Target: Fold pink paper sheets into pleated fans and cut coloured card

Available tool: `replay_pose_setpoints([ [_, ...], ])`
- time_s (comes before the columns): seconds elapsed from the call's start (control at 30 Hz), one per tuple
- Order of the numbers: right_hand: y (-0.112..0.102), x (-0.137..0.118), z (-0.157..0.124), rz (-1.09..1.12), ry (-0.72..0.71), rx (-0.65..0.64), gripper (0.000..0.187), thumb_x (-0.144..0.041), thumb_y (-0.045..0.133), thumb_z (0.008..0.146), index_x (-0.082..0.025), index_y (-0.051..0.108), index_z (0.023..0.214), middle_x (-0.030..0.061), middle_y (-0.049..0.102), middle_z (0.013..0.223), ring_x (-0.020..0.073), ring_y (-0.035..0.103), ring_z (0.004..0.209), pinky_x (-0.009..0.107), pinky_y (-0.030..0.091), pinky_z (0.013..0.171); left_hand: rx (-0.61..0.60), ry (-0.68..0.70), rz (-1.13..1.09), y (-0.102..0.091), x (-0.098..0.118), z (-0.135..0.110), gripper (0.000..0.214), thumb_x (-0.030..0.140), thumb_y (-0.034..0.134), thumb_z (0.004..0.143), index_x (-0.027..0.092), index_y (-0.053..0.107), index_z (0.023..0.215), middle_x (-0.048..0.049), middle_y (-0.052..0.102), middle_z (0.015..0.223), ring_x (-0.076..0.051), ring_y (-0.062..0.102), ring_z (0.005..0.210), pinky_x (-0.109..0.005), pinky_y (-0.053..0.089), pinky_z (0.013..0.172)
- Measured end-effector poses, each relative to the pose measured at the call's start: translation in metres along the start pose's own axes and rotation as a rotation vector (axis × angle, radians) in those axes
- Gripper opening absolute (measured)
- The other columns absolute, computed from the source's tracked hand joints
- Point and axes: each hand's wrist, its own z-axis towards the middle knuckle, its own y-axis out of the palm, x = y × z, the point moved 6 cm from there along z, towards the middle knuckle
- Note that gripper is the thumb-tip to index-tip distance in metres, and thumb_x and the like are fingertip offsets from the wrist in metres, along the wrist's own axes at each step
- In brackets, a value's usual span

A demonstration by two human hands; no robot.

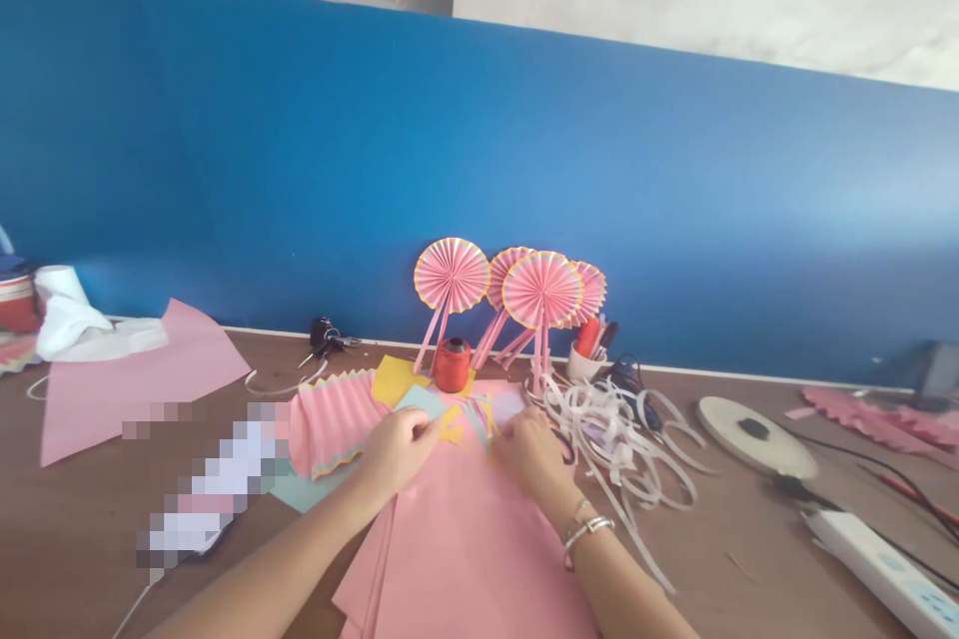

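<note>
Working hands: the left hand [397, 449] and the right hand [533, 451] hang apart but near each other, fingers bent down onto paper; whether either one grips cannot be told.
Left fingertips: they [431, 424] touch a pale teal paper slip [420, 401].
Right fingers: they [509, 429] rest on small pale paper pieces [507, 407], just beside dark scissor handles [567, 446]; two metal bangles [588, 531] circle that wrist.
Under the hands: pink paper sheets [457, 559] lie stacked, reaching the near edge of the worktop [75, 529].
Left of the hands: a pleated pink paper strip [334, 424] with a yellow edge sits on a pale teal sheet [304, 491].
Just behind: a yellow card [394, 379] lies by a red thread spool [453, 364].
Right of the hands: curled white paper strips [621, 449] lie heaped.
Back edge: four pink pleated paper fans [541, 290] on paper sticks lean against a blue wall panel [375, 140], beside a white cup [579, 364] of tools.
Far left corner: a white cloth [64, 319] lies by a large pink sheet [127, 389].
Near right corner: a white power strip [876, 569] lies below a round pale board [756, 436].
</note>
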Motion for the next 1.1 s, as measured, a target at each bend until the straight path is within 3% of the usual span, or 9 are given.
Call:
replay_pose_setpoints([
  [0.1, 0.003, 0.002, -0.001, 0.037, 0.040, -0.047, 0.016, -0.010, 0.050, 0.065, -0.016, 0.061, 0.055, 0.0096, 0.063, 0.072, 0.0192, 0.056, 0.071, 0.026, 0.036, 0.060, -0.006, 0.007, 0.003, 0.003, -0.002, 0.001, 0.033, 0.032, 0.042, 0.076, 0.021, 0.022, 0.052, 0.0064, 0.023, 0.051, -0.011, 0.030, 0.052, -0.024, 0.022, 0.051],
  [0.27, -0.005, -0.003, -0.003, 0.054, 0.015, -0.015, 0.015, -0.014, 0.052, 0.067, -0.013, 0.066, 0.068, 0.0134, 0.065, 0.080, 0.0240, 0.058, 0.085, 0.029, 0.039, 0.070, -0.014, 0.002, 0.002, 0.004, -0.001, 0.000, 0.033, 0.034, 0.042, 0.076, 0.021, 0.023, 0.052, 0.0063, 0.023, 0.051, -0.011, 0.030, 0.052, -0.025, 0.020, 0.051],
  [0.43, -0.004, -0.005, -0.005, 0.106, 0.028, -0.061, 0.016, -0.008, 0.050, 0.063, -0.016, 0.062, 0.054, 0.0091, 0.064, 0.073, 0.0205, 0.058, 0.075, 0.026, 0.037, 0.064, -0.031, 0.003, -0.004, 0.006, -0.001, -0.001, 0.032, 0.034, 0.041, 0.076, 0.021, 0.024, 0.052, 0.0062, 0.025, 0.051, -0.011, 0.031, 0.052, -0.025, 0.021, 0.051],
  [0.53, -0.004, -0.008, -0.004, 0.125, 0.004, -0.024, 0.016, -0.006, 0.050, 0.063, -0.015, 0.064, 0.061, 0.0091, 0.064, 0.077, 0.0202, 0.057, 0.077, 0.026, 0.037, 0.067, -0.031, 0.003, -0.004, 0.007, -0.001, -0.001, 0.032, 0.034, 0.042, 0.075, 0.021, 0.023, 0.052, 0.0061, 0.026, 0.052, -0.011, 0.032, 0.052, -0.025, 0.021, 0.051],
  [0.67, -0.001, -0.011, -0.005, 0.157, -0.048, 0.041, 0.015, -0.013, 0.051, 0.073, -0.014, 0.065, 0.072, 0.0103, 0.063, 0.082, 0.0219, 0.056, 0.083, 0.028, 0.037, 0.075, -0.031, -0.001, -0.008, 0.007, -0.001, -0.001, 0.033, 0.034, 0.041, 0.076, 0.021, 0.022, 0.053, 0.0063, 0.024, 0.052, -0.010, 0.030, 0.052, -0.025, 0.020, 0.051],
  [0.87, 0.011, -0.011, -0.003, 0.197, -0.057, 0.066, 0.018, -0.007, 0.047, 0.071, -0.015, 0.060, 0.061, 0.0065, 0.058, 0.072, 0.0178, 0.051, 0.072, 0.027, 0.035, 0.068, -0.035, 0.007, -0.028, 0.009, -0.001, -0.002, 0.034, 0.035, 0.041, 0.077, 0.021, 0.022, 0.052, 0.0063, 0.024, 0.052, -0.010, 0.031, 0.052, -0.025, 0.021, 0.051],
  [1.0, 0.001, -0.013, -0.002, 0.199, -0.099, 0.100, 0.018, -0.005, 0.048, 0.068, -0.016, 0.059, 0.059, 0.0040, 0.058, 0.072, 0.0163, 0.049, 0.071, 0.027, 0.032, 0.067, -0.017, 0.007, -0.047, 0.007, -0.002, -0.001, 0.034, 0.036, 0.042, 0.079, 0.021, 0.029, 0.051, 0.0064, 0.028, 0.050, -0.011, 0.034, 0.052, -0.024, 0.025, 0.052],
  [1.1, -0.015, -0.016, -0.004, 0.153, -0.142, 0.181, 0.016, -0.008, 0.051, 0.071, -0.018, 0.062, 0.066, 0.0040, 0.061, 0.078, 0.0182, 0.050, 0.080, 0.028, 0.029, 0.071, -0.004, 0.025, -0.086, 0.006, -0.001, -0.001, 0.026, 0.034, 0.041, 0.080, 0.019, 0.047, 0.060, 0.0036, 0.046, 0.058, -0.013, 0.045, 0.060, -0.024, 0.035, 0.058],
])
